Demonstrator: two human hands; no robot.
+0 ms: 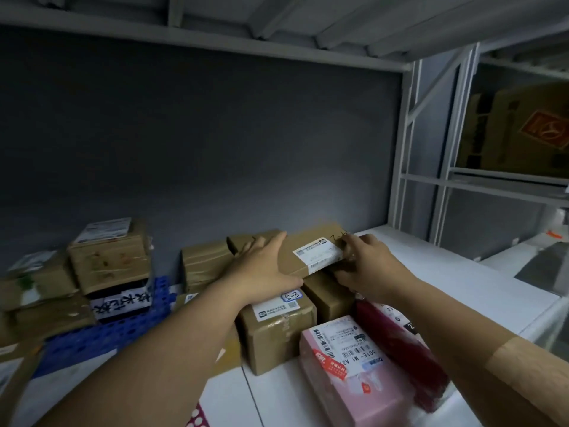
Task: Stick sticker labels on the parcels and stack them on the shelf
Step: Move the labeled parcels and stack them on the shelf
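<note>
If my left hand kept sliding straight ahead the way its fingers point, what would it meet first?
Probably the grey back wall. The left hand lies flat on the long brown cardboard parcel, fingers aimed across its top towards the wall, with nothing visible between, though depth is unclear.

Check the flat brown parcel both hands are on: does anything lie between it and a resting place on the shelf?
Yes. The flat parcel sits atop other boxes, not on the shelf board. The left hand lies flat on it; the right hand grips its right end. Bare shelf shows further right.

The white shelf (431,272) carries taped cardboard parcels (277,331), a pink box (348,374) — and seemingly a blue perforated crate (101,334).
</note>
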